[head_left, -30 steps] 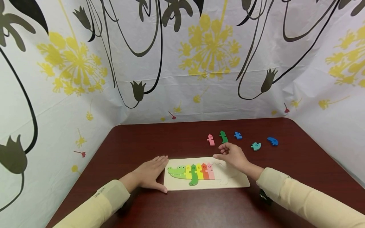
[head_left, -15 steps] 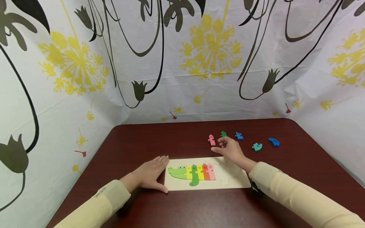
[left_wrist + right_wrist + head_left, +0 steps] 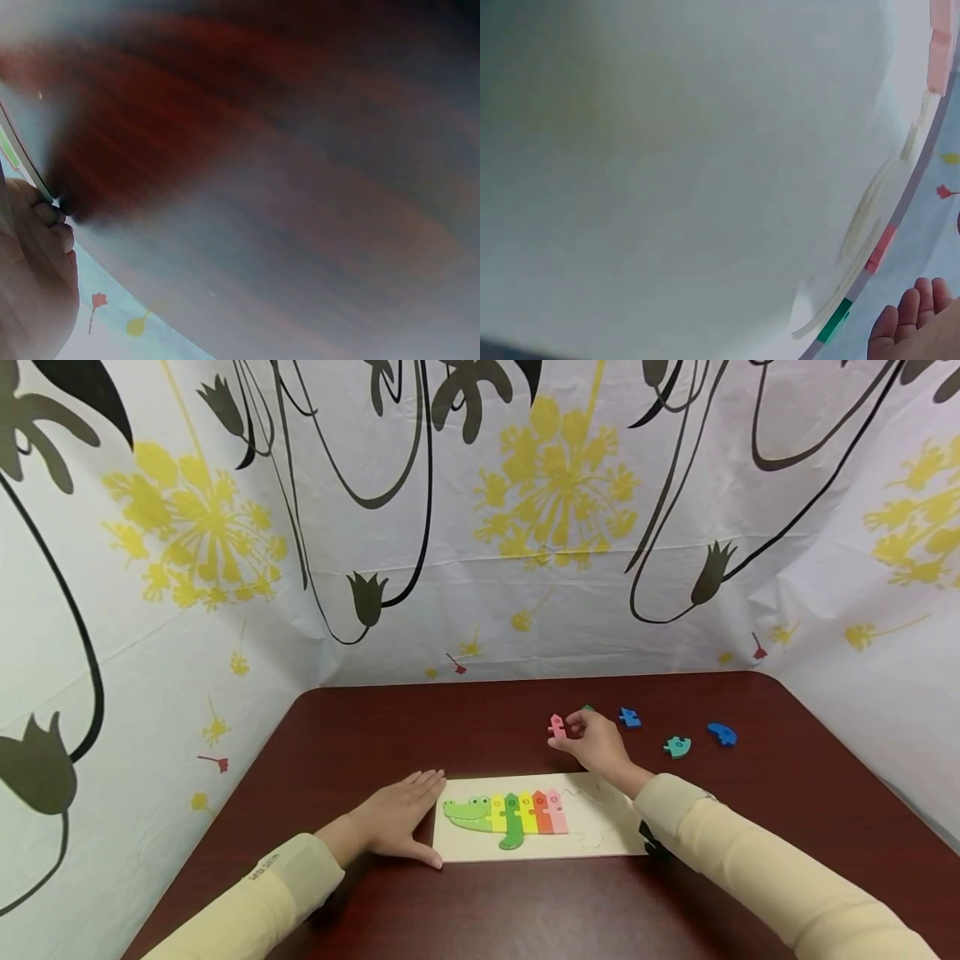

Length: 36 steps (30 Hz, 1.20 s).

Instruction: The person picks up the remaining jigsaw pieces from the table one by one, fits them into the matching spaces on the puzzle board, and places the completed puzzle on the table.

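Observation:
A pale wooden puzzle board [image 3: 465,850] lies on the table, with a crocodile's head [image 3: 467,811] and several coloured body pieces set in its left part. Flat against the board's left end rests my left hand [image 3: 393,818], fingers straight and thumb apart. My right hand [image 3: 596,747] reaches over the far edge, its bent fingers and thumb right at a loose pink puzzle piece [image 3: 556,725] on the table. Behind those fingers, a green piece [image 3: 588,707] is mostly hidden. The right wrist view shows relaxed fingers [image 3: 907,309] beyond the board.
Farther right on the dark red table [image 3: 420,735] lie a small blue piece [image 3: 629,717], a teal piece [image 3: 677,747] and a curved blue piece [image 3: 722,734]. A white cloth [image 3: 442,610] with flower prints hangs behind and at both sides.
My right hand has moved left and away from me, from over the board to the pink piece, covering most of the green one. The left hand has stayed put.

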{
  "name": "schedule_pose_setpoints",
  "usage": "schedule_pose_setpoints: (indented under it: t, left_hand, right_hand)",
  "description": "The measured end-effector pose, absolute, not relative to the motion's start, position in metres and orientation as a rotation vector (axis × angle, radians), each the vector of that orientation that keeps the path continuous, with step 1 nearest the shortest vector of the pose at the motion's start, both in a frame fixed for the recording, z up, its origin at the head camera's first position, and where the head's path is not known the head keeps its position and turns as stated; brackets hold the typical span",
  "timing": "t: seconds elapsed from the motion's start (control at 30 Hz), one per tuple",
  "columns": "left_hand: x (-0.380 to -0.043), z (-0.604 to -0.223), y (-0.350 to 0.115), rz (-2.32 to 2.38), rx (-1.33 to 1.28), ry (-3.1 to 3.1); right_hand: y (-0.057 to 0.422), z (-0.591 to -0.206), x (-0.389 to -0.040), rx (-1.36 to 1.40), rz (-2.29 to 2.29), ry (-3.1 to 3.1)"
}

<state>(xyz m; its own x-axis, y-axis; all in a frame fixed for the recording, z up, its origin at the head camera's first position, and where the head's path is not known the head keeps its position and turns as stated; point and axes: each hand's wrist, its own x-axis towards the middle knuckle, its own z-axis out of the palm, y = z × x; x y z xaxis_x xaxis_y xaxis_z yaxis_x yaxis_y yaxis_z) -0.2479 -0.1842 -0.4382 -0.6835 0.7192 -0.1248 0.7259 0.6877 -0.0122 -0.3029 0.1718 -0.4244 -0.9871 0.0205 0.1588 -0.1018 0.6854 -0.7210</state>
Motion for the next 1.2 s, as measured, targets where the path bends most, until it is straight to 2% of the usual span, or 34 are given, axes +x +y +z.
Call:
schedule_pose_setpoints:
  t: [0.3,0.87,1.2]
  left_hand:
    - [-0.247,-0.438,-0.185,-0.092,1.204,2.790]
    - [-0.246,-0.436,-0.184,-0.093,1.212,2.792]
    - [-0.247,-0.437,-0.184,-0.113,1.194,2.786]
  right_hand:
    - [0.175,-0.421,-0.307,0.017,1.164,-2.832]
    - [0.180,-0.418,-0.317,0.102,1.137,-2.904]
    - [0.176,-0.418,-0.321,0.020,1.136,-2.919]
